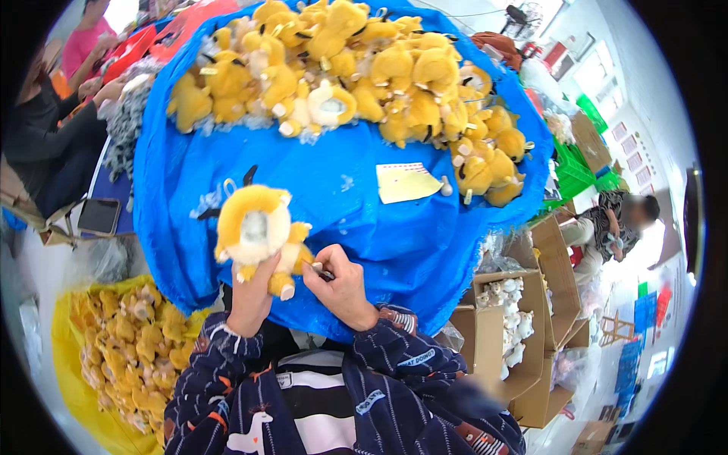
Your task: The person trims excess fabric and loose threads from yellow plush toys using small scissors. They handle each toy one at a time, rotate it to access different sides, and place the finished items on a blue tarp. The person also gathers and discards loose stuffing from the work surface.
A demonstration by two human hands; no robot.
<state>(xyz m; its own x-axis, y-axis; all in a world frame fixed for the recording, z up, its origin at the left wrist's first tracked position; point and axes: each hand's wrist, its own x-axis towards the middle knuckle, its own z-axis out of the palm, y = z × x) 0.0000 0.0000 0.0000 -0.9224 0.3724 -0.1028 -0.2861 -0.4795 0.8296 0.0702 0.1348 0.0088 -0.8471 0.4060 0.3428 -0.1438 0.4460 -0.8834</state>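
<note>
The left hand (pixel 254 299) is closed around the lower body of a yellow plush toy (pixel 267 239), thumb and fingers wrapped snugly with little gap left, and holds it up over the near left part of the blue sheet (pixel 311 171). The toy stands nearly upright, its pale oval face patch turned up (the middle of the patch looks greyish), with a thin loop at its top.

The right hand (pixel 343 287) is just to the right of the toy's lower body, fingers curled in and their tips pinched close together around a small dark object (pixel 326 275) (too hidden to tell what kind). Its fingertips are at the toy's side; whether they press on the plush, I cannot tell.

Farther off on the sheet lies a heap of similar yellow plush toys (pixel 409 68), with a pale yellow card (pixel 409 183) in front of it. To the near left, a yellow sack (pixel 70 322) holds more such toys; to the near right, an open cardboard box (pixel 483 334) stands beside white plush toys (pixel 516 337).
</note>
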